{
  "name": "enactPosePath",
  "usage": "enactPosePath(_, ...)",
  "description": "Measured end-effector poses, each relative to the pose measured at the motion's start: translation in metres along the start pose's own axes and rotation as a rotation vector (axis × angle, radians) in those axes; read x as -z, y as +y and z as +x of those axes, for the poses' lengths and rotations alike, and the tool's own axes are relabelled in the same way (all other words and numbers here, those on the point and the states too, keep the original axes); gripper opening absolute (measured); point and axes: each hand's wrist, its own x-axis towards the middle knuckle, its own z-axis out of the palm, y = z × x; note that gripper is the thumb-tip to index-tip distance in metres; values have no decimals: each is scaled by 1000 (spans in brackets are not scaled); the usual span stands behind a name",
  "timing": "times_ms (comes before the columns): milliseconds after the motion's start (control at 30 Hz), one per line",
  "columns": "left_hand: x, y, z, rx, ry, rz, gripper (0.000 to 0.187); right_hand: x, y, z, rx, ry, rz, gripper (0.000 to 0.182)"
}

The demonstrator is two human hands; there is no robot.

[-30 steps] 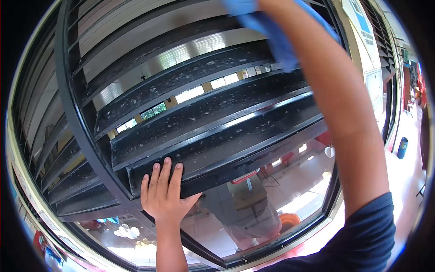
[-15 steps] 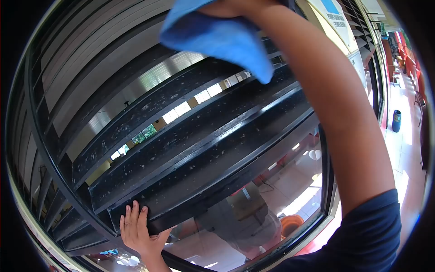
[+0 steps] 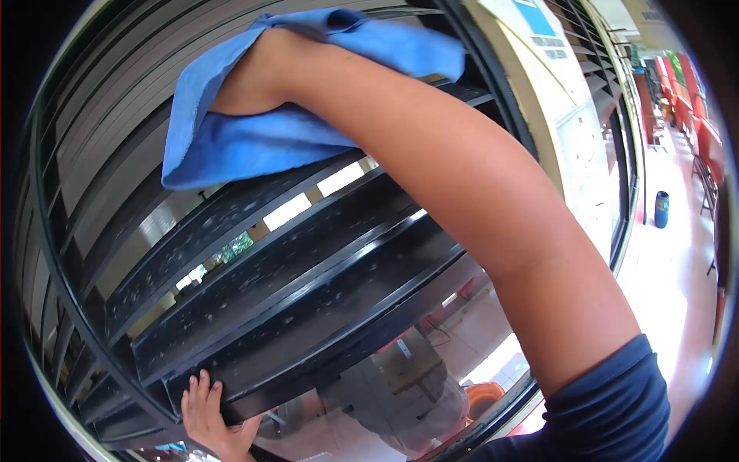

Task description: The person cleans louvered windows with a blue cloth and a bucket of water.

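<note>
Dark louvre slats (image 3: 308, 296), speckled with pale spots, fill a black window frame (image 3: 58, 269). A blue cloth (image 3: 269, 146) lies over the upper slats. My right hand (image 3: 250, 73) is on the cloth at the upper left of the slats, its fingers hidden behind the fabric. At the lower left corner of the slats, my left hand (image 3: 212, 420) rests with spread fingers on the lowest slat, holding nothing.
Below the slats, a glass pane (image 3: 308, 423) shows a reflection of a person and an orange container (image 3: 483, 396). On the right are a wall with posters (image 3: 577, 146), a walkway, and a dark blue cylindrical bin (image 3: 662, 209).
My right hand has swept left and down across the upper slats with the blue cloth, which is now more spread out. My left hand stays on the lowest slat; the view has shifted slightly.
</note>
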Motion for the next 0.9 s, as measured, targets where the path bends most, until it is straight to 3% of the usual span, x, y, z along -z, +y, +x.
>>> enactPosePath(100, 3, 3, 1, 15, -42, -2, 75, 5, 18, -13, -32, -221, -74, 32)
enactPosePath(200, 9, 13, 18, -46, 83, -57, 60, 21, 50, -35, -73, -260, -80, 29)
enactPosePath(533, 5, 12, 17, -27, 87, -45, 67, 51, 146, -78, -317, -342, 17, 28)
enactPosePath(833, 10, 13, 17, -19, 43, -35, 70, 55, 135, -75, -415, -464, 126, 33)
enactPosePath(900, 0, -8, -3, -24, -45, 18, 76, 59, 131, -77, -445, -492, 175, 35)
